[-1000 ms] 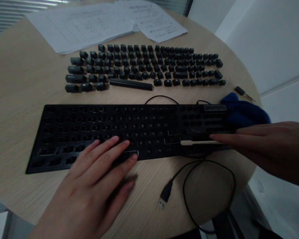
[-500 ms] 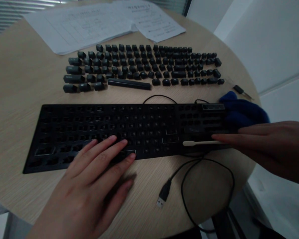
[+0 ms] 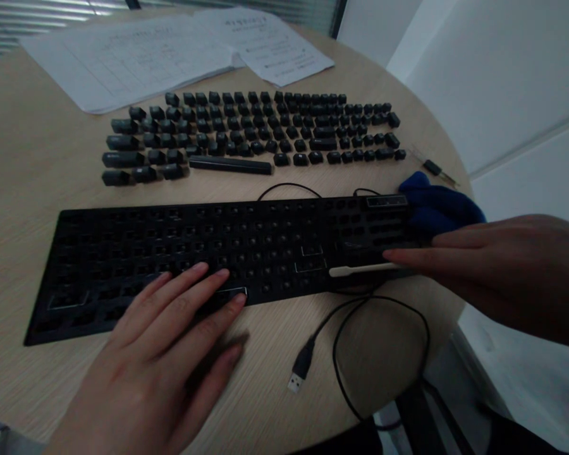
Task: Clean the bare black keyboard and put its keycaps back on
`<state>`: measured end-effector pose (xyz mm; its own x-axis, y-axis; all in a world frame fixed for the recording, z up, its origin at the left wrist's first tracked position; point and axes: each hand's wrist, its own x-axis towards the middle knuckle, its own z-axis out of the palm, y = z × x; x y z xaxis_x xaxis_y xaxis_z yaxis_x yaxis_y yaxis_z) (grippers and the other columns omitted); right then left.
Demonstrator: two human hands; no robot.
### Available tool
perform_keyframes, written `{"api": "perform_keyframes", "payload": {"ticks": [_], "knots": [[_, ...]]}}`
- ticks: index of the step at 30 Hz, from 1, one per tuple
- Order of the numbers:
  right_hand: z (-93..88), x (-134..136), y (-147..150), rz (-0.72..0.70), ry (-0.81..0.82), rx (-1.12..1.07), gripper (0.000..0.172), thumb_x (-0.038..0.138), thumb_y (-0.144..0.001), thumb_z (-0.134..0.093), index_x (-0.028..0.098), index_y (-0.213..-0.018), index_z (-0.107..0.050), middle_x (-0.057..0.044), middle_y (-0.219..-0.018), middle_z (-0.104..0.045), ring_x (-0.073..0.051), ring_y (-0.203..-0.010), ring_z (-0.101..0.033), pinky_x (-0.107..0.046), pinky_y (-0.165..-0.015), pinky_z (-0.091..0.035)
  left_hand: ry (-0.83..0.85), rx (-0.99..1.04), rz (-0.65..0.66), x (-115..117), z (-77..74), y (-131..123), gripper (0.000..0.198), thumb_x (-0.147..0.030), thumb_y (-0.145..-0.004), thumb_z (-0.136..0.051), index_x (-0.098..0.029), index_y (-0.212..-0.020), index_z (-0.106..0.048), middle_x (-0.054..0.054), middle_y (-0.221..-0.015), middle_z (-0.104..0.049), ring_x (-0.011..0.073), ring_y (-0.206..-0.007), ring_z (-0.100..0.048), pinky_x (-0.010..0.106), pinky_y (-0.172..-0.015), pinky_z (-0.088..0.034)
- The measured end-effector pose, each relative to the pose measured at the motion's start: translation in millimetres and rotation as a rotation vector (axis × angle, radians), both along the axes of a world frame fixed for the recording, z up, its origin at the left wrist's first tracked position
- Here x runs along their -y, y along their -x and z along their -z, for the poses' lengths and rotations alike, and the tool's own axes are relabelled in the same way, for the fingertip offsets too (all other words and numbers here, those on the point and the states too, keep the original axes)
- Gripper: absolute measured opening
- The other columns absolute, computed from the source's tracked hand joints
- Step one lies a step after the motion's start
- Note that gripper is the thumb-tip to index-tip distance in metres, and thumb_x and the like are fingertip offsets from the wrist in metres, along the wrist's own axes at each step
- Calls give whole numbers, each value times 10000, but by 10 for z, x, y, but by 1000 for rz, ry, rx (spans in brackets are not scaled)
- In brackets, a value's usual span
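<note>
A black keyboard [image 3: 246, 248] with its keycaps off lies across the table, its switch sockets and several wire stabilisers exposed. My left hand [image 3: 156, 360] rests on its lower middle, fingers stretched and apart. At the right end, my right hand [image 3: 493, 272] grips a slim cream-coloured stick [image 3: 360, 270] with a wider, rounded end. That end points left over the lower part of the keyboard, while the other end is hidden by the hand. Close behind my right hand, a blue cloth [image 3: 440, 205] lies bunched against the keyboard's right end.
Loose black keycaps [image 3: 232, 120] stand in rows behind the keyboard, with the long space bar [image 3: 230, 165] in front. Papers [image 3: 137, 57] lie at the back. A small tool with a black middle [image 3: 432, 167] is at right. The USB plug [image 3: 301, 366] and its cable [image 3: 427, 328] lie in front.
The whole view has shifted, so the keyboard and both hands appear further left. My hands keep nearly the same places on the keyboard, and the stick stays in my right hand.
</note>
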<state>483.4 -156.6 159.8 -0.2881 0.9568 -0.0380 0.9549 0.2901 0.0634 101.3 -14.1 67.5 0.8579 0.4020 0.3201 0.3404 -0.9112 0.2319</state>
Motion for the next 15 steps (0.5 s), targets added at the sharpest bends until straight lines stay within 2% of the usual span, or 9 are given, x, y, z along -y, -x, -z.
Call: {"api": "perform_keyframes", "payload": {"ticks": [2,8,12,15], "knots": [[-33,-56,17,-59,-6,62,472,150,-970,-407,309,-1298,-707,-10,-873,-780,-156,-545,-660,-296,-459,-385,-1,-2,4,-5,1,-1,496,-310,-935,-630,-283,-1428,-584,57,-1554,-543,312,-1454,-500,517,-1287,-328],[-94,-120,49,-95,42,18,465,130,-982,-386,307,-1247,-725,7,-803,-766,-138,-545,-670,-288,-480,-416,-8,-9,-6,-1,30,8,482,-326,-931,-640,-293,-1410,-597,54,-1549,-548,319,-1447,-506,543,-1282,-337],[-81,-23,66,-87,39,21,470,118,-973,-400,305,-1276,-708,-1,-836,-770,-148,-585,-696,-290,-490,-436,-9,-12,-14,-2,30,3,484,-334,-924,-649,-297,-1405,-600,56,-1540,-562,326,-1434,-524,552,-1268,-363],[-66,108,42,-75,88,-48,484,128,-979,-407,369,-1301,-678,38,-784,-735,-112,-570,-665,-257,-507,-442,-14,-7,-10,-6,11,0,471,-333,-932,-635,-298,-1401,-601,59,-1523,-578,325,-1430,-529,556,-1255,-381]]}}
